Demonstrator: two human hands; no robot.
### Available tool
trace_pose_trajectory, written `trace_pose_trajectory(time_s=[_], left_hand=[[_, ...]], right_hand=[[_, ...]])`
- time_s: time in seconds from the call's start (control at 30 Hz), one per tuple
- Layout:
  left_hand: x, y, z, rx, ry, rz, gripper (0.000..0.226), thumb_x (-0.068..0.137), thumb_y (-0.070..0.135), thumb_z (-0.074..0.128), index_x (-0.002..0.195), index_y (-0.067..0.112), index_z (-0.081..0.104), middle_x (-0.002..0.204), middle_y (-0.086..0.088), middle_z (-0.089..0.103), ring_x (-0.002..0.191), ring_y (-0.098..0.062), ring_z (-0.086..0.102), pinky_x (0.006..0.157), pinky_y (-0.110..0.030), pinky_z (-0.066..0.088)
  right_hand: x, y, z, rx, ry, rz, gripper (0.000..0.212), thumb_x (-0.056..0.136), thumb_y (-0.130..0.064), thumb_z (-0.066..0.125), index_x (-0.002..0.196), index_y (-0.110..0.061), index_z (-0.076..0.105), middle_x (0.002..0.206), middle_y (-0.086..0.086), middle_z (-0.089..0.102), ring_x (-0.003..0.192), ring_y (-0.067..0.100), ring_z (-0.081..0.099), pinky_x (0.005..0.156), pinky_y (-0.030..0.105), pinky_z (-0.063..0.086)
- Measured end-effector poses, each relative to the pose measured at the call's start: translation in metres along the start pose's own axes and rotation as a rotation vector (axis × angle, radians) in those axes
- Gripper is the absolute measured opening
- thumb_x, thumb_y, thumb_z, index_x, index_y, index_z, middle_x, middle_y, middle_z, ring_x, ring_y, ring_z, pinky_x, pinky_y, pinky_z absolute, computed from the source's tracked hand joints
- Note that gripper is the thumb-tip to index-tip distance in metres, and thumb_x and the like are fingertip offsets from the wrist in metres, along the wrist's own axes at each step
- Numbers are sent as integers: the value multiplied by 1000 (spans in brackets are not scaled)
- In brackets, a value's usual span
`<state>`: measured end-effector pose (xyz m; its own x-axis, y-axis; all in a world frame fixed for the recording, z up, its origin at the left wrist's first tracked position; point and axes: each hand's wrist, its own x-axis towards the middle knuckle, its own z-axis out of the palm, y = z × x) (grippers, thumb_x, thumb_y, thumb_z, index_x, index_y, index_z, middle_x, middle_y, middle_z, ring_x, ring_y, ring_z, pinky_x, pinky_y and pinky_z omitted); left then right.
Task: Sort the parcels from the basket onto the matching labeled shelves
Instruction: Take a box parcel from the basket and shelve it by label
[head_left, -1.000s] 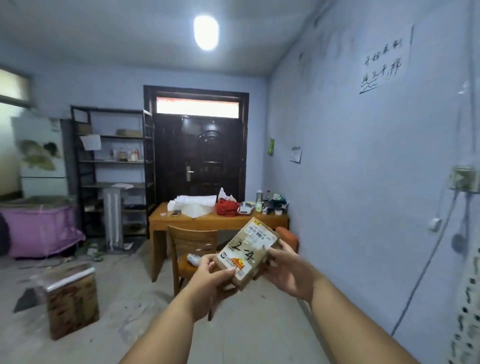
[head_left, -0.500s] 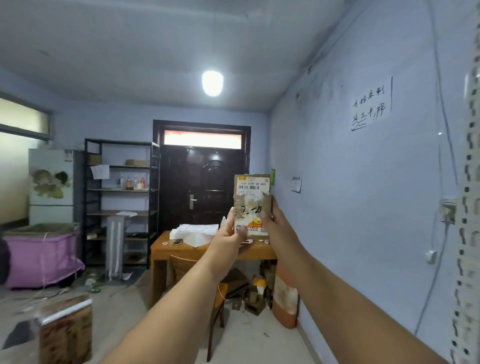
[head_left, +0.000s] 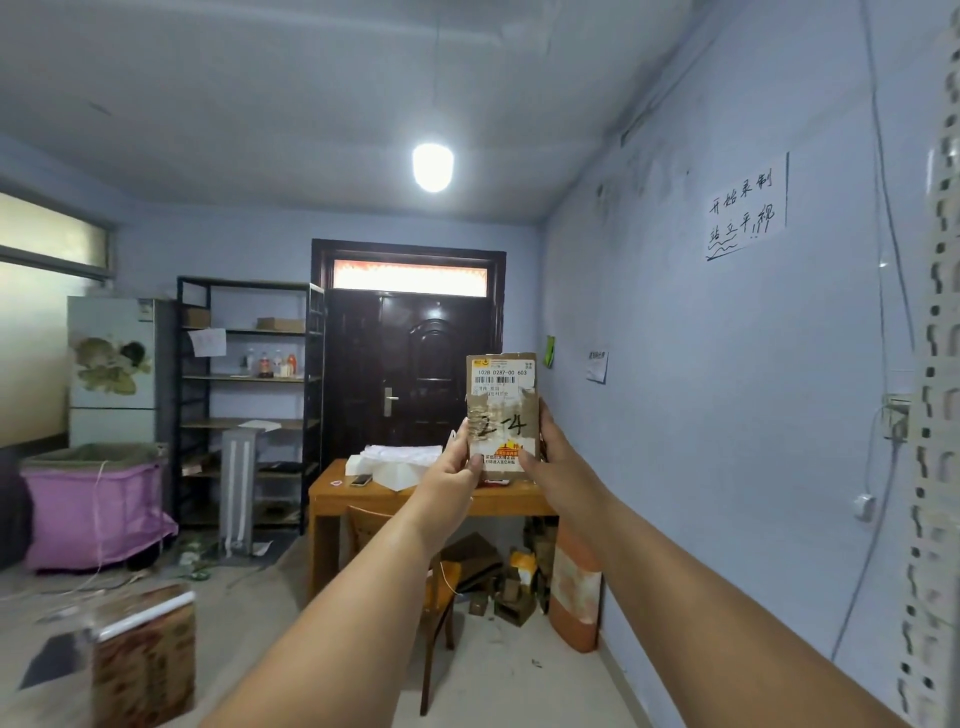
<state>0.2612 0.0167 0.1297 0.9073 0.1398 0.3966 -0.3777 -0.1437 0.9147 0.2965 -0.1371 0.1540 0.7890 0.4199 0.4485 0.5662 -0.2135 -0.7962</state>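
Near the middle of the frame, a small cardboard parcel (head_left: 501, 413) stands upright at arm's length, its shipping label on top and "2-4" handwritten across its face. Left hand (head_left: 456, 464) pinches its lower left edge; right hand (head_left: 551, 456) clasps its right side, fingers curled behind. Behind it are a wooden table (head_left: 363, 499) and dark door (head_left: 405, 364); black shelves (head_left: 244, 379) stand at left.
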Motion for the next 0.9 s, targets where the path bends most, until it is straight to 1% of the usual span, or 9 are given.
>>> trace_pose_trajectory(time_s=[0.1, 0.2, 0.37, 0.47, 0.53, 0.67, 0.73, 0.83, 0.9], left_hand=[[-4, 0, -2, 2, 1, -7, 57, 102, 26, 43, 151, 38, 19, 159, 3, 22, 140, -18, 33, 109, -36, 31], [-8, 3, -1, 9, 3, -11, 56, 102, 27, 43, 151, 40, 19, 159, 4, 21, 142, -19, 29, 115, -44, 28], [-16, 8, 11, -31, -20, -41, 56, 103, 17, 40, 152, 32, 18, 139, 11, 46, 117, -5, 46, 102, -30, 35], [-19, 7, 24, -50, -40, -52, 58, 103, 16, 41, 152, 32, 17, 140, 10, 45, 124, -8, 43, 105, -34, 33], [-22, 8, 35, -77, -60, -63, 58, 103, 15, 42, 153, 31, 16, 139, 11, 44, 122, -7, 40, 109, -37, 31], [-29, 10, 62, -107, -116, -30, 56, 103, 14, 41, 152, 30, 20, 139, 9, 44, 104, 2, 44, 98, -26, 35], [-29, 10, 77, -123, -167, -9, 56, 102, 13, 43, 151, 31, 23, 133, 12, 48, 102, 5, 48, 95, -23, 36], [-26, 11, 100, -168, -244, 6, 52, 101, 12, 46, 144, 38, 33, 127, 10, 58, 113, -7, 54, 102, -28, 40], [-25, 17, 119, -184, -291, 17, 46, 101, 12, 46, 136, 42, 41, 115, 11, 64, 106, -12, 53, 94, -33, 41]], right_hand=[[-1, 1, 1, -5, 0, -15, 71, 101, -17, 48, 153, -43, 6, 147, -11, 43, 116, 2, 47, 92, 22, 39], [-2, 4, 0, 12, -11, -18, 72, 101, -16, 47, 152, -44, 5, 146, -13, 43, 118, 4, 48, 96, 24, 40], [-2, 12, -8, 6, -11, -24, 71, 101, -16, 48, 151, -46, 8, 141, -13, 48, 117, 4, 51, 98, 25, 44], [-5, 24, -20, 25, 5, 0, 72, 99, -20, 51, 147, -56, 11, 140, -15, 50, 123, 11, 52, 107, 42, 44], [-11, 30, -30, 47, 13, 24, 71, 98, -21, 52, 143, -61, 13, 138, -18, 51, 126, 14, 52, 108, 48, 42], [-30, 33, -58, 24, 23, 3, 72, 99, -14, 51, 149, -51, 14, 145, -11, 47, 124, 11, 54, 108, 41, 44], [-44, 31, -75, 18, 57, 0, 72, 99, -12, 50, 148, -52, 16, 144, -10, 48, 125, 10, 53, 108, 38, 44], [-72, 26, -98, 1, 123, 4, 71, 99, -9, 50, 148, -50, 20, 142, -8, 50, 127, 12, 53, 108, 37, 44], [-93, 14, -112, -41, 192, 11, 67, 99, -12, 50, 146, -52, 24, 138, -11, 54, 125, 9, 54, 107, 35, 44]])
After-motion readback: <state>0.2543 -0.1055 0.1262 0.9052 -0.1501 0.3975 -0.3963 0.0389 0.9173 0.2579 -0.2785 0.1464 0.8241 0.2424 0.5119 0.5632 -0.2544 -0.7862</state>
